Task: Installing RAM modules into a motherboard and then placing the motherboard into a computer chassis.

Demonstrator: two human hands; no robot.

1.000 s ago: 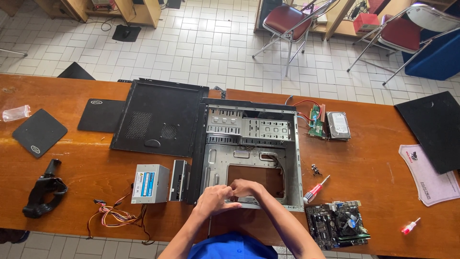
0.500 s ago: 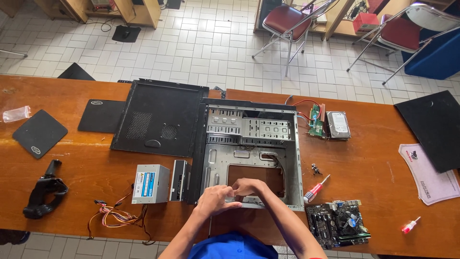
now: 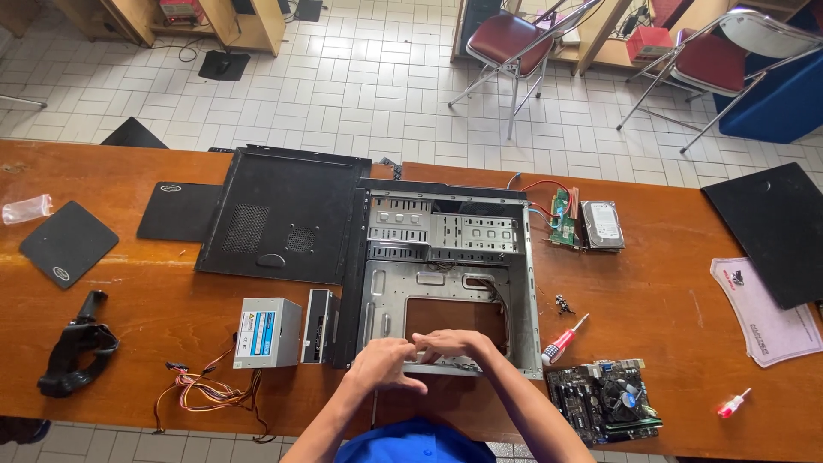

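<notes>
Both hands, left hand (image 3: 383,364) and right hand (image 3: 454,345), meet at the computer case's (image 3: 446,283) near rim, fingers together, seemingly pinching something small.

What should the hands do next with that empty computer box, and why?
Probably reach for the motherboard lying to the right. The case lies open and bare inside, and both hands, left hand and right hand, are empty at its near edge, while the red-handled screwdriver and loose screws wait beside it.
</notes>
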